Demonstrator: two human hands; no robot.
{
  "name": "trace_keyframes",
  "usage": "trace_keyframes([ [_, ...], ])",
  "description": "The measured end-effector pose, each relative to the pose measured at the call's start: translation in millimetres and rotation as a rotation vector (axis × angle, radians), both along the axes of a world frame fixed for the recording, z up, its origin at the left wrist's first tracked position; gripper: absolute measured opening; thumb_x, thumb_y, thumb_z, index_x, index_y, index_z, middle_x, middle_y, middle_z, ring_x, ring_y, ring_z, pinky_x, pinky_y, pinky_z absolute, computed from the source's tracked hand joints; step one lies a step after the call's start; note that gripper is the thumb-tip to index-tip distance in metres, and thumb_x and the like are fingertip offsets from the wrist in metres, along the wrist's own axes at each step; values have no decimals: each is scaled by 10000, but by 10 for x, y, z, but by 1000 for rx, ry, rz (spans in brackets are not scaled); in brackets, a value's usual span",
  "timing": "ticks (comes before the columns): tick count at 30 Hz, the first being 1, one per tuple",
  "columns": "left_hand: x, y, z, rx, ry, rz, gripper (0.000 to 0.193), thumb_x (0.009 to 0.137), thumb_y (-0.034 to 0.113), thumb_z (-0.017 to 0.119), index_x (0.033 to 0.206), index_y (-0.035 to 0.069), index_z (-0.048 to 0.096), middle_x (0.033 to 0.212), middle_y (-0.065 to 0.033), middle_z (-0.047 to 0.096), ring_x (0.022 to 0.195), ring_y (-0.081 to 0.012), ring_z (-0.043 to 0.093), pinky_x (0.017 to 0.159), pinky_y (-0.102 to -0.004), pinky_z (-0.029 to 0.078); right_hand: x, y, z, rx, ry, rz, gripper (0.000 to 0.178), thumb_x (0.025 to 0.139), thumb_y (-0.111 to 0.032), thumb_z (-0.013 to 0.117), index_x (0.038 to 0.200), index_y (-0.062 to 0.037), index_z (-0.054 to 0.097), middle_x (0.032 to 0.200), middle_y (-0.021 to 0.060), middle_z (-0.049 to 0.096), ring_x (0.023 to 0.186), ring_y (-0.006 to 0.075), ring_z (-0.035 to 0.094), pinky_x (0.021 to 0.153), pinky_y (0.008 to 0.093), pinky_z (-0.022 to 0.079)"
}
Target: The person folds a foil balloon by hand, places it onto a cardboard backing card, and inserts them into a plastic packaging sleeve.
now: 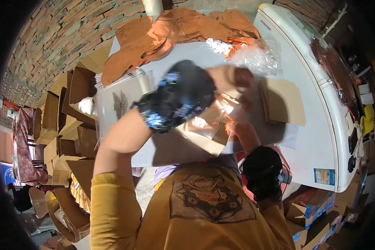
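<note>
In front of me on the white table is a clear plastic bag [202,123] with a coppery sheen, over a flat tan card [210,143]. My right hand [245,135] reaches up from the near side, fingertips pinched on a bit of thin orange material at the bag's right edge. Above the bag, my left hand [233,79] crosses over from the left, smeared by motion. Its fingers are too blurred to show whether they hold anything. Black shiny wraps cover both wrists.
A heap of shiny orange sheets [175,29] lines the table's far edge, beside white crinkled strips [218,46] and crumpled clear plastic [260,58]. Tan cards [284,102] lie right, clear plastic sleeves [120,102] left. A white appliance [333,125] borders the right; open cardboard boxes [77,121] crowd the left.
</note>
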State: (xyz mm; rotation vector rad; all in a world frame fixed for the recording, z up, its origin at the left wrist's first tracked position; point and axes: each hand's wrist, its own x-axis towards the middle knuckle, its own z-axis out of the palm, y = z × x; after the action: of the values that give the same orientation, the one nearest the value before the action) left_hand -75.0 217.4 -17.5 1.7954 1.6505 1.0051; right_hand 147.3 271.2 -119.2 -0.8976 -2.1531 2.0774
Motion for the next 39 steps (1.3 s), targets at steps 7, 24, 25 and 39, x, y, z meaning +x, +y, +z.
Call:
trace_keyframes([
  [7, -77, -1219, -656, 617, -480, 1096, 431, 994, 241, 611, 1322, -15, 499, 1258, -141, 545, 1130, -240, 542, 990, -357, 442, 22, -16, 116, -328, 252, -399, 197, 969, -180, 626, 1144, -94, 653, 914, -2, 659, 725, 70, 616, 646, 245, 534],
  [24, 1145, -972, -1117, 78, -1280, 806, 246, 1047, 289, 541, 1024, 53, 608, 792, 40, 589, 645, -58, 494, 589, -225, 406, -182, -172, -195, -407, 280, -648, 71, 946, -122, 647, 997, -85, 616, 852, 17, 655, 682, 93, 622, 586, 227, 509],
  [25, 1160, -961, -1146, 105, -1289, 795, 230, 1039, 281, 561, 953, 71, 602, 730, 69, 542, 592, -37, 432, 536, -219, 352, -186, -162, -185, -401, 249, -680, 84, 941, -124, 650, 1011, -90, 618, 882, 20, 667, 711, 102, 640, 596, 228, 510],
  [39, 1142, -769, -1228, 374, -714, 742, 1014, 842, 42, 764, 1584, 41, 73, 1420, -232, 404, 1276, -309, 463, 1051, -411, 403, -320, -89, -172, -380, 245, -714, 158, 936, -91, 631, 1089, -53, 613, 949, 52, 677, 750, 133, 666, 637, 274, 559],
])
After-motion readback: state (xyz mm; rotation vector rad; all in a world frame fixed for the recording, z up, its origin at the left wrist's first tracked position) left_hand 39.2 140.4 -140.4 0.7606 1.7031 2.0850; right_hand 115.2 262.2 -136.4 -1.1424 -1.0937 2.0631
